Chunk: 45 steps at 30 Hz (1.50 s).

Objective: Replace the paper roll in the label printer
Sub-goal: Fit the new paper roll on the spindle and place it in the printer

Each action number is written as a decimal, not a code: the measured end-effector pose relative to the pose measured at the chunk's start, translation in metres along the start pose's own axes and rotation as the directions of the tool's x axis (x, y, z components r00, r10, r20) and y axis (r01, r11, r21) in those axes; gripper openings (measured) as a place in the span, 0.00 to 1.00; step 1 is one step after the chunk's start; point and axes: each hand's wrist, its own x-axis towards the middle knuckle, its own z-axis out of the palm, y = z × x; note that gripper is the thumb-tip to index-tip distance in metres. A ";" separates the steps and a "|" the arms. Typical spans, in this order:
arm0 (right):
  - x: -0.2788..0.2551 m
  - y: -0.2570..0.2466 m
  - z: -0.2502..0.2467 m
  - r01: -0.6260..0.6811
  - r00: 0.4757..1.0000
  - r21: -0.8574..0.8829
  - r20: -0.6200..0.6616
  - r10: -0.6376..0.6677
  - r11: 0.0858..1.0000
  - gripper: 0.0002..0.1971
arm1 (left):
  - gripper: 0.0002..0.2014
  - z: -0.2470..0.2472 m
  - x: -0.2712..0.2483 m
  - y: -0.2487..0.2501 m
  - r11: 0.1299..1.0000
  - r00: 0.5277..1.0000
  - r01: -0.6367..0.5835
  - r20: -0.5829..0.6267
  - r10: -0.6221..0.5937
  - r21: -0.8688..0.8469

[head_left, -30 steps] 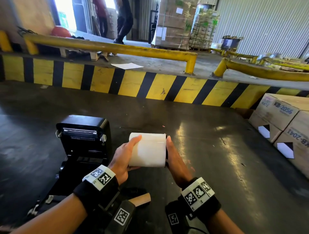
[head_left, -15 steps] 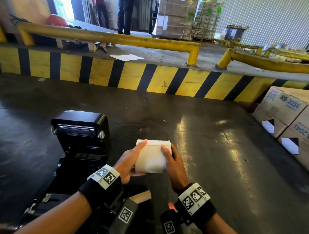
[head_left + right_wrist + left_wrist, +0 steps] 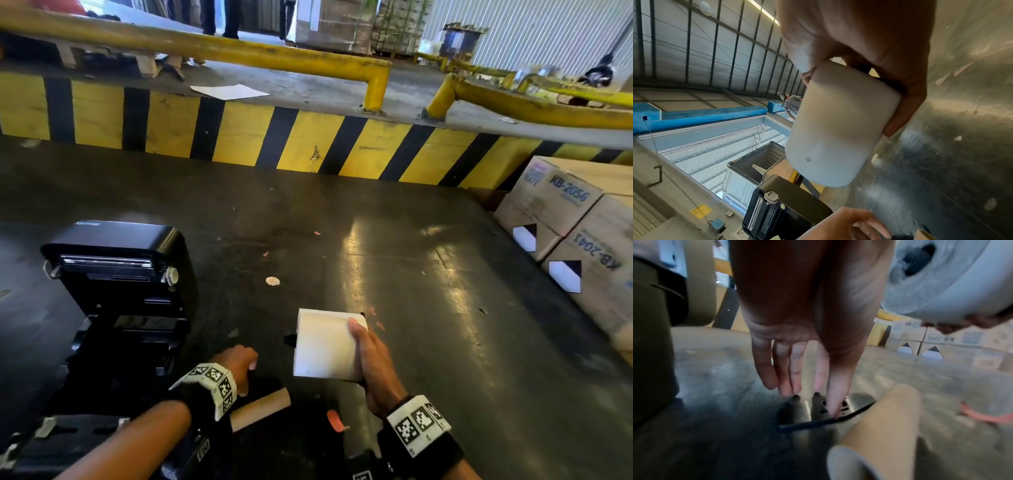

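One white paper roll was clasped in the right hand at lower centre, above the dark floor. The left hand, fingers straight and holding nothing, reached down beside one empty cardboard core. One open label printer stood lower left; bare floor lay beyond.

Dark glossy floor: open black label printer, cardboard core, stacked cartons, small pale disc, possibly a sticker.
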 end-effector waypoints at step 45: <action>-0.032 -0.016 0.108 0.368 0.887 0.089 0.264 -0.378 0.925 0.25 | 0.19 -0.054 -0.165 -0.029 0.081 0.908 -0.366 -0.375 -0.185 -0.927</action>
